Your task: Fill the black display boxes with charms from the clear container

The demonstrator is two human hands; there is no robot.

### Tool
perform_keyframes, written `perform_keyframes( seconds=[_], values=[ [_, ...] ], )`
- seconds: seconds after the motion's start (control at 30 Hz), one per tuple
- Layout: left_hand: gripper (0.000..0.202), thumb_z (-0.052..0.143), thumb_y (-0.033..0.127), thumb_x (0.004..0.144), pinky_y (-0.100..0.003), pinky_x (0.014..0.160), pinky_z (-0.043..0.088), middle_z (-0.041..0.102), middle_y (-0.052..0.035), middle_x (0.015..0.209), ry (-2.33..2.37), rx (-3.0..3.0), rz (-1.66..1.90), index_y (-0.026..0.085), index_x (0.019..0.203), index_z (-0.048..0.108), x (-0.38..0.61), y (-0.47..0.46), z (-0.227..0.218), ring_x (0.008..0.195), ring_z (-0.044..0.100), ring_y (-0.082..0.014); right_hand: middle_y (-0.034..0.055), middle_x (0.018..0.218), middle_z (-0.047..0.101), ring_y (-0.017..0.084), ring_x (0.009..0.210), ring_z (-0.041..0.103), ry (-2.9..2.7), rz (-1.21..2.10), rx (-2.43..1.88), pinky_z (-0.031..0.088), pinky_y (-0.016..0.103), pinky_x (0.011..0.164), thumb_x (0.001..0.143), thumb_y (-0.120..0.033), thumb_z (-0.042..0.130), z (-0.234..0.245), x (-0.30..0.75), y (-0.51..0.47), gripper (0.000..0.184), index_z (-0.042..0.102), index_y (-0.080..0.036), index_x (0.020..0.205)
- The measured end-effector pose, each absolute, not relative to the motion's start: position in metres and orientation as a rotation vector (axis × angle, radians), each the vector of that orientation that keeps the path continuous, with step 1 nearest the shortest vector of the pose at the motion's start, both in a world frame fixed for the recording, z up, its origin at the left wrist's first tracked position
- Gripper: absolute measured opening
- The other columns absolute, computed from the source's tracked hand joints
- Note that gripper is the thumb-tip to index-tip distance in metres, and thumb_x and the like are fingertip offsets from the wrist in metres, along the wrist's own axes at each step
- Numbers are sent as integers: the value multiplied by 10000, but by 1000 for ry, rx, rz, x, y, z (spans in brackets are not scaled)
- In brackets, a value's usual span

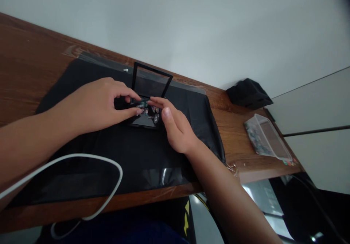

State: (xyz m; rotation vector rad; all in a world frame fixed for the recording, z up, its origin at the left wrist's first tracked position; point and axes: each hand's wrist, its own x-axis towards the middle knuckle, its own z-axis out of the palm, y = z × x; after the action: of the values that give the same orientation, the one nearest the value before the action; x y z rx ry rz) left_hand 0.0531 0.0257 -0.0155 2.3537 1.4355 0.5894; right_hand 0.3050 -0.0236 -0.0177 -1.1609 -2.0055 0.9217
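Note:
A shallow black case (146, 124) with a raised, clear-windowed lid (151, 81) lies on a black covering. Inside it are several small, shiny, decorated pieces (147, 111), which look like ornate false nails but are too small to name surely. My left hand (102, 101) reaches in from the left; its thumb and index finger are apart, with the thumb tip touching or close to a piece. Along the case's right side, my right hand (175, 123) has its fingers stretched over the pieces and its thumb raised. Its fingers hide part of the case.
The black covering (131, 153) is taped to the wooden table (232, 123). A white cable (90, 155) loops across the front left. At the right stand a clear plastic box (264, 138) with small contents and a dark angular object (248, 93). A pale wall (177, 28) rises behind.

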Motion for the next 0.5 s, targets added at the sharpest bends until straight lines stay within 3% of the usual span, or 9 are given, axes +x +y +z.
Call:
perform_keyframes(
  seconds=[0.3,0.5],
  values=[
    [421,584,631,939,-477,889,516,781,-50,1000,1351,2417,716,284,1039,800,60,24,-22,1020,643,-328,93,1487,738,302,1412,684,-2004,890,-1224,489,548,1251,1126,-713,345,-16,302,-25,662,539,-235,1541],
    [372,607,597,936,-526,1007,491,786,-47,1074,1303,2419,764,291,1051,783,61,28,-24,1066,656,-338,81,1535,709,293,1431,674,-2038,859,-1228,513,531,1235,1127,-694,368,-16,302,-27,616,530,-275,1550]
  ],
)
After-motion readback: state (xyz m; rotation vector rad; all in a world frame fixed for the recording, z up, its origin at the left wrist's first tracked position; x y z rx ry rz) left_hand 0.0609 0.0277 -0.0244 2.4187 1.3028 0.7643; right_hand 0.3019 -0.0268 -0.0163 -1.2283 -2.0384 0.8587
